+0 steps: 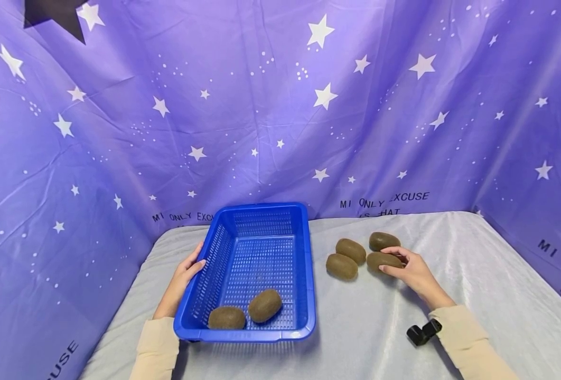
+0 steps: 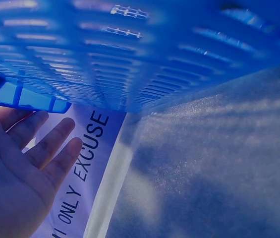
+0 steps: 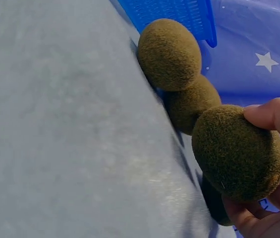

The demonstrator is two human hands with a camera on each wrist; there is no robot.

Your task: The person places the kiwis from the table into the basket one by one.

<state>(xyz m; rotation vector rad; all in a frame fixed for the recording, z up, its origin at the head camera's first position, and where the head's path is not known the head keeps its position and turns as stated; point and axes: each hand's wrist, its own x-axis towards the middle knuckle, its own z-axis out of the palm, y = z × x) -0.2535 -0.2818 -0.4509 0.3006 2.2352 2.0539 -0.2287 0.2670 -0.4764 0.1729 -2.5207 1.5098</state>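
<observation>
My right hand (image 1: 415, 273) pinches a brown fuzzy kiwi (image 1: 379, 260) between thumb and fingers, at the right of the table. In the right wrist view that kiwi (image 3: 236, 153) looks large, with the thumb on one side and fingers on the other. Close by lie three more kiwis, two side by side to its left and a darker one (image 1: 383, 240) behind. A blue plastic basket (image 1: 310, 274) stands left of them, with two kiwis (image 1: 265, 305) at its near end. My left hand (image 1: 180, 279) holds the basket's left rim, thumb over the edge, fingers outside below it (image 2: 55, 144).
A pale grey cloth (image 1: 356, 327) covers the table. Purple star-printed curtains (image 1: 261, 105) with lettering hang behind and at both sides. A black device (image 1: 423, 333) is at the right wrist.
</observation>
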